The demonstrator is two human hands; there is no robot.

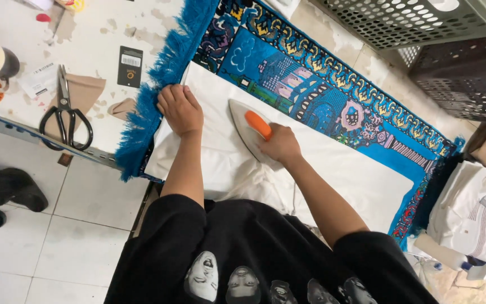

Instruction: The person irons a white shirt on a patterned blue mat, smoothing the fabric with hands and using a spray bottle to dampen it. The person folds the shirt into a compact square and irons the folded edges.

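Padding the worn white worktable point(94, 45), a blue fringed patterned rug point(333, 95) is cushioning a white cotton cloth point(344, 174). Fingers curled, the left hand point(180, 110) is pinning its corner flat while the right hand point(279, 144) is gripping the orange-handled iron point(252, 128).

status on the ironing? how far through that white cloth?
Done: the white cloth looks flat and smooth over most of its spread on the blue rug.
In hand: the right hand grips the orange-handled iron; the left hand pins the cloth's corner flat.
Left: the rumpled part nearest the person, below the iron, shows creases.
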